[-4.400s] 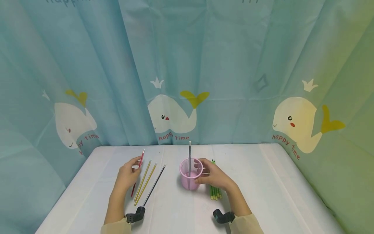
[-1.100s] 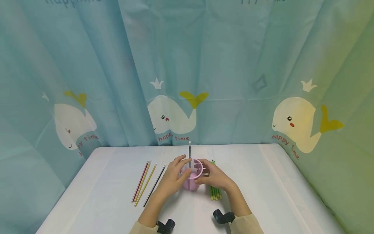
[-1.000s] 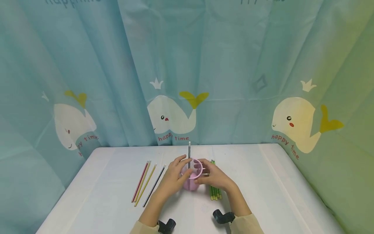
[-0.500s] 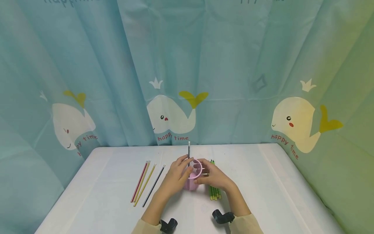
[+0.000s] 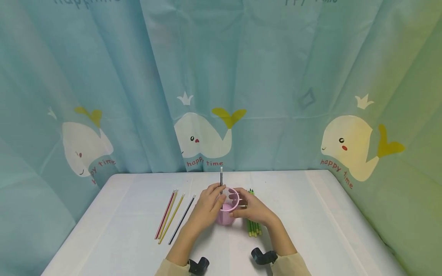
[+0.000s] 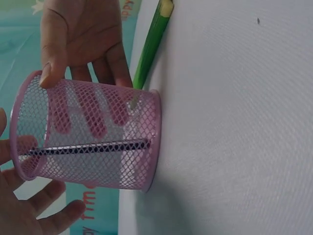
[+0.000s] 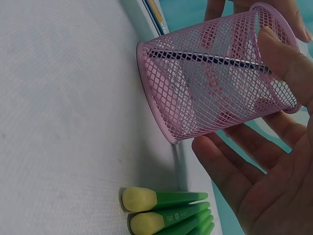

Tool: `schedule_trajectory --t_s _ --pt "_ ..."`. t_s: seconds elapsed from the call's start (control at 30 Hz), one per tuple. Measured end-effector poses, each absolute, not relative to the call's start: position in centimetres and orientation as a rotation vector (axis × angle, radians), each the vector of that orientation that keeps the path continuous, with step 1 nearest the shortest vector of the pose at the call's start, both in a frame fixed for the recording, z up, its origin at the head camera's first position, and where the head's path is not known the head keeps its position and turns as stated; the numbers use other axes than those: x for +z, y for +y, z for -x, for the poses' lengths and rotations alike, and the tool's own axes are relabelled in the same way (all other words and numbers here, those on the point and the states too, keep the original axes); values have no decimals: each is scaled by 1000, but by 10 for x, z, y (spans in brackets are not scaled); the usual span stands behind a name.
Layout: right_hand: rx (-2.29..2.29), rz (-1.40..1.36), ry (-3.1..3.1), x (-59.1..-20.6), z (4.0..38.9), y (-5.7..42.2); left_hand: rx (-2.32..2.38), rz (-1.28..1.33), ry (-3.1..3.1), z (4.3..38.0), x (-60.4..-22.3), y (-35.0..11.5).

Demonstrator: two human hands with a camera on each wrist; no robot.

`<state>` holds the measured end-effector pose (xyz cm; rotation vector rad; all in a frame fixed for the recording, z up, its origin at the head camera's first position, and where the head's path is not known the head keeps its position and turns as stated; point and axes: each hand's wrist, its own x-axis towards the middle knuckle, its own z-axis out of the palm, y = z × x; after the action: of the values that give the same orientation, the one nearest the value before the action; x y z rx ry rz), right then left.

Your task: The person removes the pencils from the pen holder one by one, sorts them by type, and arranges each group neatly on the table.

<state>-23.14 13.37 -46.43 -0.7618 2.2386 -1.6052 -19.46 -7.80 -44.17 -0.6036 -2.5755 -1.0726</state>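
A pink mesh pencil cup (image 5: 226,219) stands upright on the table with one black pencil (image 5: 221,177) in it, eraser end up. My left hand (image 5: 205,207) is at the cup's left rim, thumb and index finger pinching the black pencil there; the exact contact is partly hidden. My right hand (image 5: 255,207) grips the cup from the right, its thumb (image 7: 281,54) by the rim and its fingers round the far side. Through the mesh in the left wrist view, the pencil (image 6: 88,148) reaches the cup's base.
Left of the cup lie a red pencil (image 5: 165,214), two yellow pencils (image 5: 171,218) and another black pencil (image 5: 182,219). Beside my right hand, a bundle of several green pencils (image 5: 253,228) lies on the white table (image 5: 310,230). A whale-print curtain (image 5: 276,126) hangs behind.
My left hand has put the red pencil down beside the yellow ones and moved right to the cup. The black pencil in the cup has shifted slightly left. My right hand stays at the cup.
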Motion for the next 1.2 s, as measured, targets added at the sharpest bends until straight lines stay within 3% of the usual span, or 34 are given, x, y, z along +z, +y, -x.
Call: schedule_trajectory --t_s 1.2 --pt "-1622 776 2220 -464 233 133 -1153 574 -2384 174 -404 -92"
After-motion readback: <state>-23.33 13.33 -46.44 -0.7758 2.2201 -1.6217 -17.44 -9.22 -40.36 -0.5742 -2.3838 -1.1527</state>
